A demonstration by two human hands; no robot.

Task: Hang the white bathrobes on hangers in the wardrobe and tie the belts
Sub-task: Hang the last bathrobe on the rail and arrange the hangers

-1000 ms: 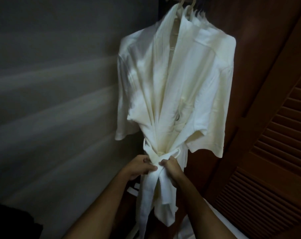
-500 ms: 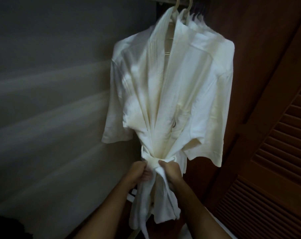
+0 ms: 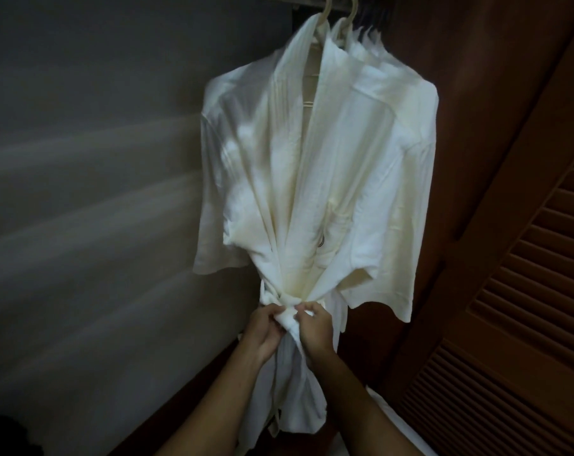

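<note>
A white bathrobe (image 3: 315,166) hangs on a pale hanger (image 3: 325,14) from the wardrobe rail, front closed. Its white belt (image 3: 288,315) is drawn round the waist and knotted at the front, with the ends hanging down. My left hand (image 3: 265,330) pinches the belt on the left of the knot. My right hand (image 3: 315,327) pinches it on the right. A second white bathrobe (image 3: 367,47) hangs right behind the first on another hanger (image 3: 351,11), mostly hidden.
The grey wardrobe wall (image 3: 98,192) is on the left. A brown louvred door (image 3: 522,307) stands open on the right, close to the robe's sleeve. White fabric (image 3: 404,422) lies at the bottom right.
The belt has been drawn tighter round the waist. Both hands have come closer together at the knot, and the robe's left sleeve has swung outward.
</note>
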